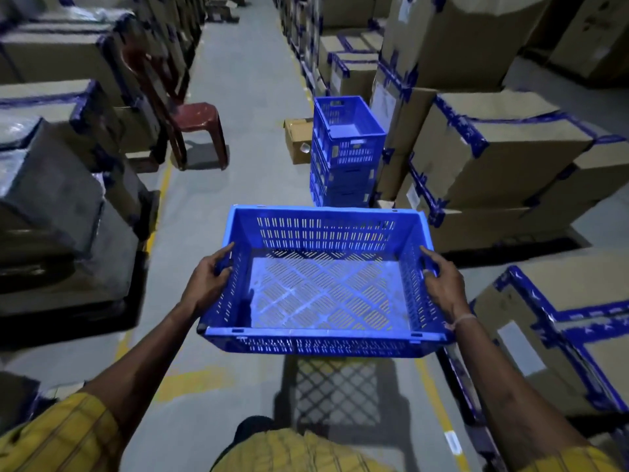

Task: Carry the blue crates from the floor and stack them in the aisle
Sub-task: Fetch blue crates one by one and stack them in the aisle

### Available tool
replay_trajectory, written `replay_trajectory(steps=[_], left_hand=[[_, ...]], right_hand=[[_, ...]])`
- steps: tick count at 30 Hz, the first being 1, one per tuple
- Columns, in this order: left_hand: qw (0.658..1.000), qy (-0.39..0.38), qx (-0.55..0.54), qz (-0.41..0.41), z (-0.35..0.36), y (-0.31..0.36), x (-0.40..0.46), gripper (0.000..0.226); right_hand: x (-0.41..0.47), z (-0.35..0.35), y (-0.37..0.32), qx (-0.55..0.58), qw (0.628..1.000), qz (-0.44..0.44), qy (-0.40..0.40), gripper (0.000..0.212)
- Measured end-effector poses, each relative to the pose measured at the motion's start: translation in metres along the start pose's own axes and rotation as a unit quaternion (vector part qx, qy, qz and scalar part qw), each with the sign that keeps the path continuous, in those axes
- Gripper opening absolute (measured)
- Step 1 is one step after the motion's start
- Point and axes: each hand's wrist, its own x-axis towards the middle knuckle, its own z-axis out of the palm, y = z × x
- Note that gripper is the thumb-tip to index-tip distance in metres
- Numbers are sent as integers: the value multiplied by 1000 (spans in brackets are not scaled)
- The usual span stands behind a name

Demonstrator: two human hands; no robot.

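Left hand point(208, 274) and right hand point(442, 284) gripping empty blue crate point(323, 335) by its sides; crate stack point(345, 148) far right.

A warehouse: tall stacks of brown cardboard cartons sealed with blue tape point(503, 155) line both sides of a grey concrete aisle floor point(245, 80).

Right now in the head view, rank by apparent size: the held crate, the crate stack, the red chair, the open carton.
1. Held blue slotted plastic crate, nearest the camera
2. Blue crate stack and dark red plastic chair: alike, unranked
3. Small open cardboard carton
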Motion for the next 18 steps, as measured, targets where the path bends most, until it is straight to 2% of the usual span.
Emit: replay_trajectory(steps=[10,18], left_hand=[[998,-23,-56,-2,-16,-6,262,56],[997,-67,-31,22,-57,8,478,55]], right_hand=[[202,80,-83,55,998,12,25,53],[355,139,-166,46,996,51,61,52]])
